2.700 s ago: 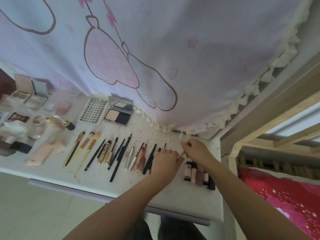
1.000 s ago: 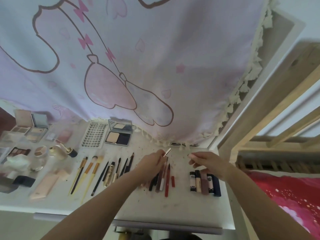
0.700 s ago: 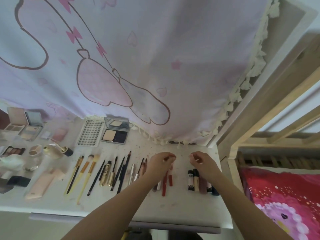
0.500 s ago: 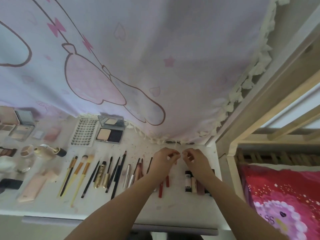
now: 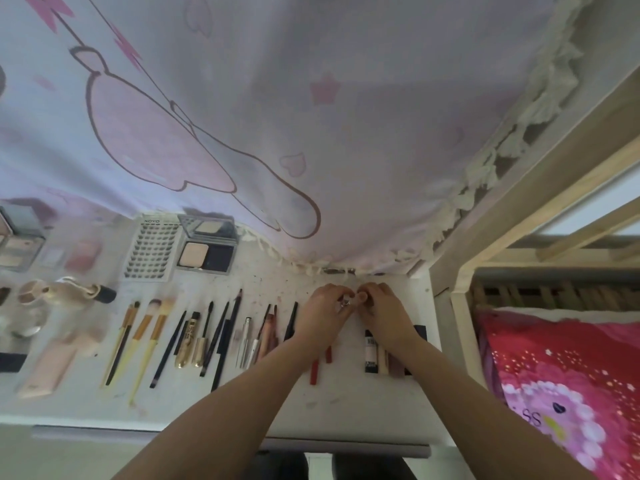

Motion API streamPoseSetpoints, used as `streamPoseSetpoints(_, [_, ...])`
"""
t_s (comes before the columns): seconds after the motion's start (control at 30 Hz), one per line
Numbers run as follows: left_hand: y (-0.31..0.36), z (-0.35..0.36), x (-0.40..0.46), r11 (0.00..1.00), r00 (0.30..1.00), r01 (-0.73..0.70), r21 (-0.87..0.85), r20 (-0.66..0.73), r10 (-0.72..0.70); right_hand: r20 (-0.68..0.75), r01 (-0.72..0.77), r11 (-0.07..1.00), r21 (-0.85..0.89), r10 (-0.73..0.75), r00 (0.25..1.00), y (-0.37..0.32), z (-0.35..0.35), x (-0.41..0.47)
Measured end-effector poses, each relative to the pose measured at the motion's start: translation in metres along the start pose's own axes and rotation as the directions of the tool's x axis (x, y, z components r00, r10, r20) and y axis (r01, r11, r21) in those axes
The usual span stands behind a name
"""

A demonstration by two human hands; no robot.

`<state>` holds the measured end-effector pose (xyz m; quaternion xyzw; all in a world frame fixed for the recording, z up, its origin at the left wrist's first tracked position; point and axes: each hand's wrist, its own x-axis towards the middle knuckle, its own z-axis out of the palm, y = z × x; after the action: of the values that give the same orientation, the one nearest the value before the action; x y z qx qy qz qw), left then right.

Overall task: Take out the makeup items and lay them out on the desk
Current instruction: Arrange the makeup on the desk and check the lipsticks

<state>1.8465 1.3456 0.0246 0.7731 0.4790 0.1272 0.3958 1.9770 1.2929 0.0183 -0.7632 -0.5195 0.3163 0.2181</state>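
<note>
Left hand (image 5: 323, 311) and right hand (image 5: 381, 308) meeting near desk (image 5: 346, 403) rear edge, fingertips pinching one small item (image 5: 347, 301), identity unclear

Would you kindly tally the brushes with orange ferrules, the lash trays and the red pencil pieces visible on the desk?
Brushes with orange ferrules: 3
Lash tray: 1
Red pencil pieces: 2
Total: 6
</note>
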Motion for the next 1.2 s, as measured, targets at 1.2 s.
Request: streamPoseSetpoints(1.2, [0.004, -0.021, -0.071, 0.940, 0.988, -0.154, 0.303, 0.070, 0.139, 0.315, -0.187, 0.981, 0.053, 0.162, 0.935, -0.051, -0.046, -0.047])
